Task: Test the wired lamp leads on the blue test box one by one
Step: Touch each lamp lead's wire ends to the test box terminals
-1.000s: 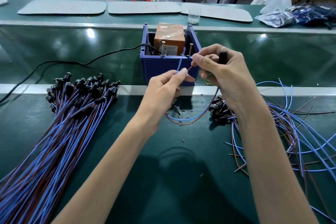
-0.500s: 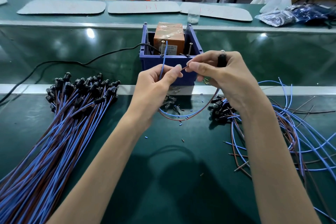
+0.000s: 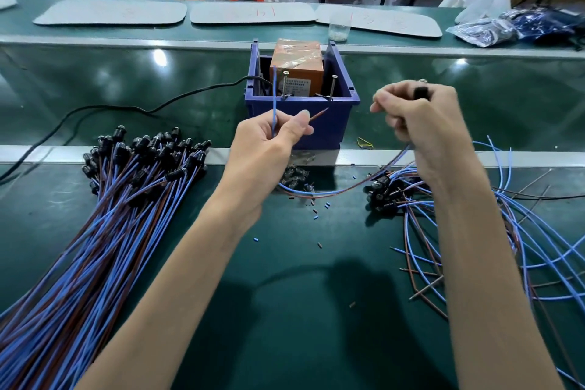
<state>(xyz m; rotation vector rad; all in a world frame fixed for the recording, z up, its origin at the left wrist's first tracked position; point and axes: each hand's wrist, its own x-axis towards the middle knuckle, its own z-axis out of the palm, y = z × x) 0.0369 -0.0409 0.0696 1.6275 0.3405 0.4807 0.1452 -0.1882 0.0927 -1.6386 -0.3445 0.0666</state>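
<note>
Before the blue test box [image 3: 300, 123], left hand [image 3: 266, 146] fingers [image 3: 299, 125] are pinching two lead tips [image 3: 274, 98], right hand [image 3: 421, 130] gripping the lamp [image 3: 421, 92], pins [image 3: 286, 82] not yet touched; loose pile [image 3: 389, 193] seemingly waiting.

Both forearms bare up to the frame edge. Left hand [image 3: 269, 142] and right hand [image 3: 421, 123] bare too. Left thumbnail pale, rounded, fairly long. Small silvery spot at right knuckles; ring or not, cannot tell.
</note>
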